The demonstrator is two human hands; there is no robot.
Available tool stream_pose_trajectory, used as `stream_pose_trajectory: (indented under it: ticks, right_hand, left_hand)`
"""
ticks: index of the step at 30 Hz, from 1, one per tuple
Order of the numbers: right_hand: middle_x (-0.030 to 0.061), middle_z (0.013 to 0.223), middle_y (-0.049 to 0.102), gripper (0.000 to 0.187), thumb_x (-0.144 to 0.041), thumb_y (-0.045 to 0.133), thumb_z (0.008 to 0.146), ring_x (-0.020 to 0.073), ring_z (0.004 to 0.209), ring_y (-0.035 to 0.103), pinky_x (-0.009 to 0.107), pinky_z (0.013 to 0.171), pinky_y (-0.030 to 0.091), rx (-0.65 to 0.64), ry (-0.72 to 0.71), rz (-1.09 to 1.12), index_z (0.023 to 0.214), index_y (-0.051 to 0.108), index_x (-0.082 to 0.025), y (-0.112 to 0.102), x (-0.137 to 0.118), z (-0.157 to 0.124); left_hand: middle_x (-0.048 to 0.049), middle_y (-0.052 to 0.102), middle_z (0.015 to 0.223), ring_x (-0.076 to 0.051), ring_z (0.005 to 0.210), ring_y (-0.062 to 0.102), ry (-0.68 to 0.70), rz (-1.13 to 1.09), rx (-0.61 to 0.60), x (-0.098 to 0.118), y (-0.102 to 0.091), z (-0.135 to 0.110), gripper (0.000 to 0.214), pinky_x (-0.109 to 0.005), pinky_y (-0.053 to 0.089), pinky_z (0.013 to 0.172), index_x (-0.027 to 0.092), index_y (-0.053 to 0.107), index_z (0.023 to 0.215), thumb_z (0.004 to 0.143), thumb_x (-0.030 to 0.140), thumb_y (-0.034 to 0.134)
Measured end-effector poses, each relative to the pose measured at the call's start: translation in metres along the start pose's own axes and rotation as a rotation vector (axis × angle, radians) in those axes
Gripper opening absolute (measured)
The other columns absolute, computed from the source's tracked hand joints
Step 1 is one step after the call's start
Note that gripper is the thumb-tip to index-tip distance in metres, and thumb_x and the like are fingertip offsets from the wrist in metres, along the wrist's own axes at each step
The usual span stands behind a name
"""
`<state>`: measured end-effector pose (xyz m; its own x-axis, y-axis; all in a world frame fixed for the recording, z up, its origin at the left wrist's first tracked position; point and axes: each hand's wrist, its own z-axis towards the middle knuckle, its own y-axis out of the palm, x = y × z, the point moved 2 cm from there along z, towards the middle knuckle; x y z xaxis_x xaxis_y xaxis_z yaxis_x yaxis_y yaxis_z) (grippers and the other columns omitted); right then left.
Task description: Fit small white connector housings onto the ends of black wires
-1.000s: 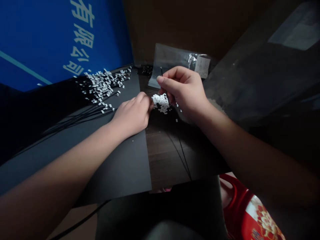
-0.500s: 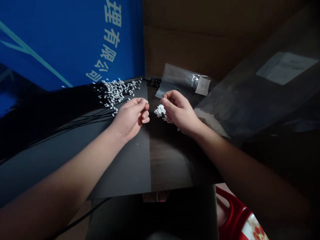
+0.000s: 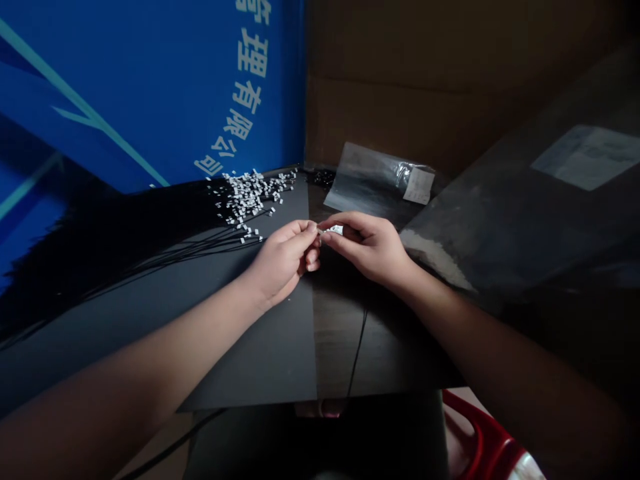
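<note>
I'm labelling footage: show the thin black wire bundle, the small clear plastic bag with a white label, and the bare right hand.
Thin black wire bundle (image 3: 137,230), head view: its dark strands.
Small clear plastic bag (image 3: 373,177), head view: its clear middle.
Bare right hand (image 3: 379,248), head view: back of the hand.

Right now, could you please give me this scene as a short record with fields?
Left hand: pinching a small piece, details unclear
Right hand: close to the left hand, grip unclear
Near hands: white pieces, partly hidden
Left: black strands, white tags at one end
Far side: clear bag with white label
Right: larger clear bag, also labelled
</note>
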<state>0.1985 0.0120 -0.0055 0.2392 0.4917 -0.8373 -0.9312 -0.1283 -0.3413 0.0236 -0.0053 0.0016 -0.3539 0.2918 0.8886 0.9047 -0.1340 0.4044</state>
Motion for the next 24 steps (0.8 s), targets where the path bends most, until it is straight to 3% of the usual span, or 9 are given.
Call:
stream_pose_trajectory:
  ticks: [3, 7, 19, 24]
  right_hand:
    - [-0.0063, 0.064, 0.051, 0.017, -0.029, 0.081, 0.097, 0.0089, 0.057, 0.038, 0.028, 0.055, 0.03, 0.017, -0.002, -0.028, 0.109, 0.086, -0.018, -0.0006, 0.0016, 0.0001]
    - [-0.0051, 0.066, 0.056, 0.015, -0.027, 0.08, 0.097, 0.0087, 0.058, 0.039, 0.028, 0.057, 0.031, 0.043, -0.031, -0.028, 0.106, 0.086, -0.017, -0.0009, 0.0003, 0.0007]
    - [-0.0076, 0.061, 0.047, 0.014, -0.028, 0.083, 0.096, 0.0085, 0.056, 0.036, 0.027, 0.054, 0.029, 0.049, -0.069, -0.057, 0.105, 0.086, -0.018, -0.0007, -0.0041, -0.0017]
    - [-0.0072, 0.061, 0.051, 0.011, -0.027, 0.08, 0.097, 0.008, 0.055, 0.037, 0.027, 0.055, 0.032, 0.055, -0.089, -0.068, 0.1, 0.085, -0.017, -0.0004, -0.0051, -0.0008]
  left_hand:
    - [0.0017, 0.057, 0.081, -0.007, 0.059, 0.05, -0.003, -0.015, 0.007, -0.0004, -0.001, 0.0009, 0.016, -0.02, 0.04, 0.053, 0.015, 0.06, 0.092, 0.107, 0.017, 0.062]
    - [0.0018, 0.058, 0.08, -0.007, 0.058, 0.051, 0.027, 0.02, 0.015, 0.0001, -0.0001, 0.0006, 0.016, -0.021, 0.04, 0.053, 0.016, 0.061, 0.092, 0.108, 0.018, 0.061]
    - [0.003, 0.055, 0.075, -0.008, 0.057, 0.049, 0.095, 0.112, 0.007, -0.0027, -0.0017, 0.001, 0.024, -0.022, 0.043, 0.055, 0.017, 0.058, 0.085, 0.109, 0.021, 0.059]
    - [0.0034, 0.055, 0.076, -0.008, 0.056, 0.05, 0.08, 0.127, 0.018, -0.0028, -0.0012, 0.0014, 0.024, -0.023, 0.043, 0.055, 0.018, 0.057, 0.085, 0.109, 0.022, 0.059]
